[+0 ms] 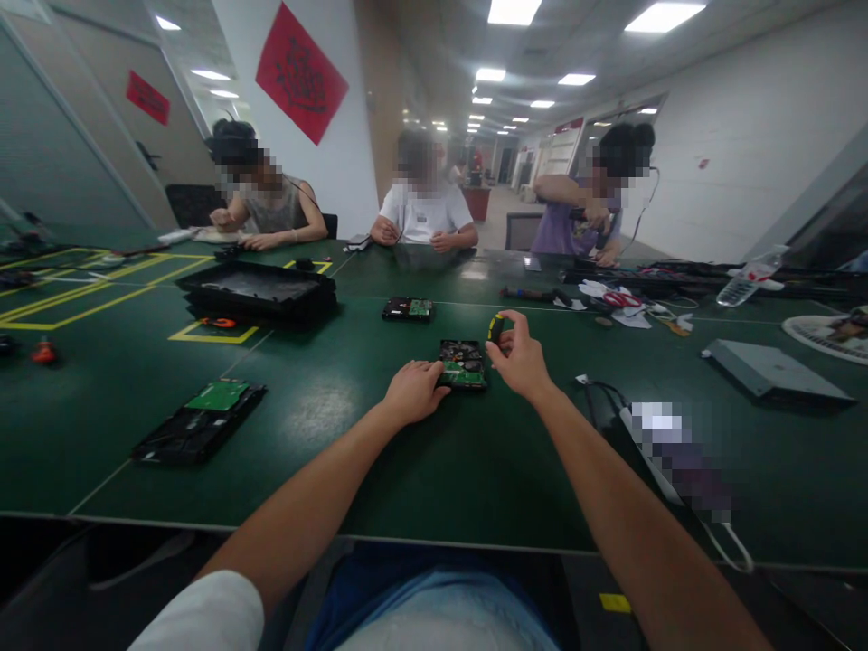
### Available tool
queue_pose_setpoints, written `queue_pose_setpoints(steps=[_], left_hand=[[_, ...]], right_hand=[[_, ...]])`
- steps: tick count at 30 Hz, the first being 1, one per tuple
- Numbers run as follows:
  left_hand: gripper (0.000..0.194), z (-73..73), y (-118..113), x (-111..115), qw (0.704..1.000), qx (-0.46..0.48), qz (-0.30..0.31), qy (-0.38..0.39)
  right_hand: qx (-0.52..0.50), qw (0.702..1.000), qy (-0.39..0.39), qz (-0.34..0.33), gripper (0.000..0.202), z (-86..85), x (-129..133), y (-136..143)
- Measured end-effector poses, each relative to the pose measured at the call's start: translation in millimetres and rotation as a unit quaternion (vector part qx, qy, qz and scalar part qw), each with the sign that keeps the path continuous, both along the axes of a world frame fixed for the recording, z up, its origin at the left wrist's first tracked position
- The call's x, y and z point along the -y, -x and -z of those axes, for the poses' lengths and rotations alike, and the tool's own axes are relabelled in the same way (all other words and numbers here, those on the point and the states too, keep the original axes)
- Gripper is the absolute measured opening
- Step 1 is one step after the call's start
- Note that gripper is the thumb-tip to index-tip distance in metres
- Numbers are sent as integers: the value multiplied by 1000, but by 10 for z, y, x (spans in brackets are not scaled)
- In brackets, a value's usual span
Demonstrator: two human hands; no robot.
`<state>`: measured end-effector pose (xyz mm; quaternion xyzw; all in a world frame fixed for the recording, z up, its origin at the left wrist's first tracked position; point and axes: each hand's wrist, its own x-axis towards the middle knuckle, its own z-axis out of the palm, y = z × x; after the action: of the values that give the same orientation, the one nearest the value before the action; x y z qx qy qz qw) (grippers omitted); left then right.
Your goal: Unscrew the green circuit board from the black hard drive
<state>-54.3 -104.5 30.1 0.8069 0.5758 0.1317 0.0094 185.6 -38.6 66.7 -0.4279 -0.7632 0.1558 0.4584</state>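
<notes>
A hard drive with a green circuit board (463, 364) lies on the green table (380, 488) in front of me. My left hand (415, 391) rests against its left side, fingers closed on that edge. To the right of the drive, my right hand (519, 357) holds a yellow and black screwdriver handle (496, 327) between thumb and fingers, raised above the table. The tool's tip cannot be made out. A second drive (408, 309) lies farther back, and a third one (202, 420) is at the left.
Black stacked trays (258, 287) stand at the back left. On the right are a metal box (777, 369), a white power strip (655, 452) with cable, scissors (620, 299) and a plastic bottle (751, 276). Three people sit across the table.
</notes>
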Motion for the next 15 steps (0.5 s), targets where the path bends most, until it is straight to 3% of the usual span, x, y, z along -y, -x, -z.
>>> queue_pose_setpoints(steps=[6,15], left_hand=[[28,40,12,-26,1000,9,-3,-1],[32,208,97,-146,998,66,11,4]], right_hand=[[-10,1000,-26,15,62,60,-46,66],[-113,988,-88,58,66,390,-9,-37]])
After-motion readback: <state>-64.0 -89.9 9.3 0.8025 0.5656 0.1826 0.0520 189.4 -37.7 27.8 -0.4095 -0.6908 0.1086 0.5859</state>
